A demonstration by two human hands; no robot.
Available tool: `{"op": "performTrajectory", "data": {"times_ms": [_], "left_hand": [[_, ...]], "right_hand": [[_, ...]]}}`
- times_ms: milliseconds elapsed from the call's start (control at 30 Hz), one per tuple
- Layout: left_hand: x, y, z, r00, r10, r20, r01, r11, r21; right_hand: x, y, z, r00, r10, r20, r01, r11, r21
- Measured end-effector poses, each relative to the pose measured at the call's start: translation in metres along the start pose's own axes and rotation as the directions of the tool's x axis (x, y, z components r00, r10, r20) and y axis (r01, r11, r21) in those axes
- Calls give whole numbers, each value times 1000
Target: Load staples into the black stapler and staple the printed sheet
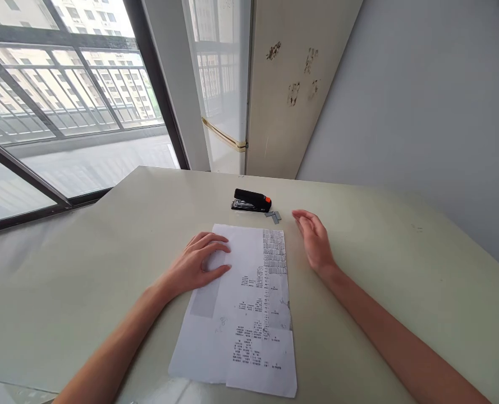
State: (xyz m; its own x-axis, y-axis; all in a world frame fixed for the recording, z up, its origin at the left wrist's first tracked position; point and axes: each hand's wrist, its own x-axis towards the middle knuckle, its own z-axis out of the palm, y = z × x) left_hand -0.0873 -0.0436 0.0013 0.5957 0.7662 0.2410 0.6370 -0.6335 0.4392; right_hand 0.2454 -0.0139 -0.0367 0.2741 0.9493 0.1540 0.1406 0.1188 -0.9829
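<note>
Evidently, the printed paper sheets (249, 314) are more than one, because their edges at the near side and at the right side do not match exactly and form small steps. They are white and lie flat on the pale, slightly glossy desk (85, 269), longer in the direction away from the person. On the right part there are short lines of black print, too small for me to read, and at the far right corner these become a dense block of rows. A plain grey rectangle appears on the left part, some faint handwritten marks are near the middle, and the right edge is a little torn.

The left grip (194, 261) rests over the left edge of the sheets, with its thumb and fingers spread apart in a curve, so it is opened and presses on the paper rather than pinching it. The right grip (315, 241) is just to the right of the sheets, turned on its side, its fingers loosely extended and holding nothing.

Beyond the far edge of the sheets lies a black stapler (249, 201) with an orange-red part at its right end and bare metal at its left. Just beside this right end, small grey staple strips (278, 215) lie together, between the stapler and the right grip.
</note>
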Motion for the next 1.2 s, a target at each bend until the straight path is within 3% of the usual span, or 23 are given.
{"op": "performTrajectory", "data": {"times_ms": [167,267,367,467,533,800,1200], "left_hand": [[1,1,-3,996,-73,-51,71,996,-45],[3,-1,-7,960,-217,-175,207,975,-75],[6,-5,-10,865,-415,-282,385,909,-158],[9,-8,-14,760,-604,-240,544,793,-276],[10,-8,-17,723,-666,-183,596,736,-322],[8,-15,-19,696,-709,-115,651,690,-315],[14,-9,-20,719,-686,-111,628,710,-317]], "right_hand": [[-41,0,-74,994,80,78,-74,994,-77],[-51,2,-96,989,141,41,-139,990,-32],[-53,-4,-94,990,136,34,-135,990,-32],[-53,-15,-85,988,133,77,-128,990,-63],[-53,-22,-81,985,148,86,-140,986,-88],[-53,-24,-80,971,217,98,-202,968,-147],[-54,-26,-79,976,200,83,-192,976,-100]]}}
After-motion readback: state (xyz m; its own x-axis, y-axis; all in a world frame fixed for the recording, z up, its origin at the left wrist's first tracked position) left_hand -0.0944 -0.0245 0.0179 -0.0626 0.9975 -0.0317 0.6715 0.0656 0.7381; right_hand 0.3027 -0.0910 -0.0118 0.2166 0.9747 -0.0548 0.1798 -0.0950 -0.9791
